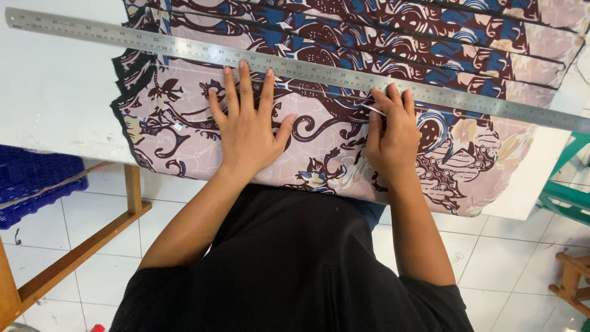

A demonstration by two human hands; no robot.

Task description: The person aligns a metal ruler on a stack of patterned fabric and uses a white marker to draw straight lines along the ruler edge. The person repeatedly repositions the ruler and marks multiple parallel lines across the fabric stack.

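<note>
A patterned cloth in pink, brown and blue lies over the white table. A long metal ruler runs slantwise across it. My left hand lies flat with fingers spread on the cloth, its fingertips touching the ruler's near edge. My right hand is curled around a thin white marking tool, whose tip rests on the cloth just below the ruler. My black sleeveless top fills the lower middle.
Several pleated folds of the same cloth lie beyond the ruler. A blue plastic crate sits under the table at left beside a wooden frame. A green stool and a wooden stool stand at right on the white tiled floor.
</note>
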